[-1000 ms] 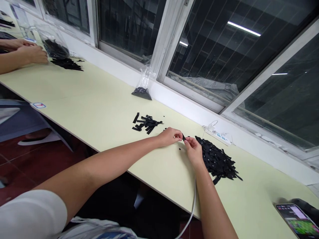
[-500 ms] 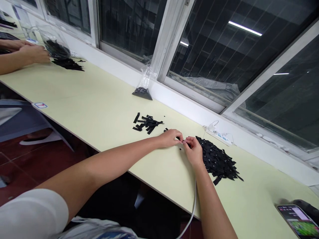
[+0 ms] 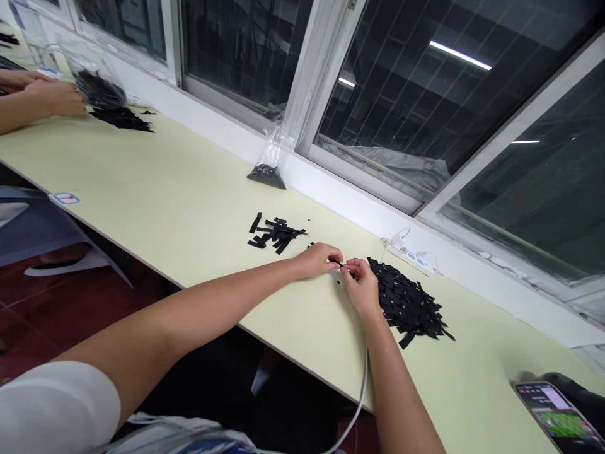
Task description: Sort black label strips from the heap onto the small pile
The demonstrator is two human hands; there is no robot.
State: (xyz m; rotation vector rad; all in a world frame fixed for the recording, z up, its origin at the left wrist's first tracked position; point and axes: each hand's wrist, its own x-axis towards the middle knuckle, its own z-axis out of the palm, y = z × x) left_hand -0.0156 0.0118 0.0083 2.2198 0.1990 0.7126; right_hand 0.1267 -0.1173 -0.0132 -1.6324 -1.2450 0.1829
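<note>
We note left hand [image 3: 319,260] and right hand [image 3: 363,287], each grip pinching one black strip [image 3: 336,261], handling apparently unfinished; smaller pile [image 3: 278,234] and larger pile [image 3: 409,299] lie either side.

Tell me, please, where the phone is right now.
The phone lies on the table in the head view's lower right corner, right of the right forearm, beside a dark object.

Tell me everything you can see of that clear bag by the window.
The bag looks like thin, crinkled, see-through plastic. It stands on the pale table, close against the white ledge; whether they touch is unclear. Small dark pieces fill its wide bottom, too small to identify. Above them it narrows upward. Nothing is seen holding it.
</note>
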